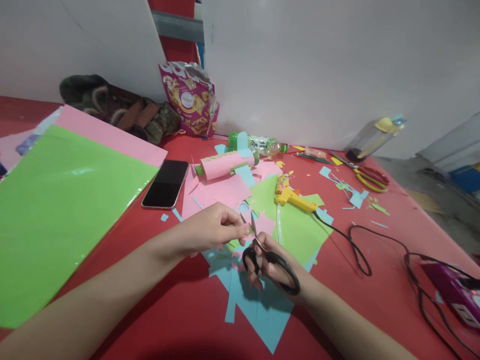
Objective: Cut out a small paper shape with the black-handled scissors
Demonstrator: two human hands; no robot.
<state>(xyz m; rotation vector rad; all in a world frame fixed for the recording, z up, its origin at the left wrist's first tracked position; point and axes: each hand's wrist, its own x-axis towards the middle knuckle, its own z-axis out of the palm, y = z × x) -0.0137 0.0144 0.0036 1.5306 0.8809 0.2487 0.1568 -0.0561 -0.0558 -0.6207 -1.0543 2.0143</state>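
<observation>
Above scattered paper, right hand holds black-handled scissors

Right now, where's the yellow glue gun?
In the head view, right of centre: the yellow glue gun lies on green paper, beyond the right hand and its black-handled scissors.

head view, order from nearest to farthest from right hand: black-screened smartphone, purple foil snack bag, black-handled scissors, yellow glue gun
1. Black-handled scissors: held in the right hand
2. Yellow glue gun: just beyond it
3. Black-screened smartphone: off to the left
4. Purple foil snack bag: back left, by the wall
</observation>
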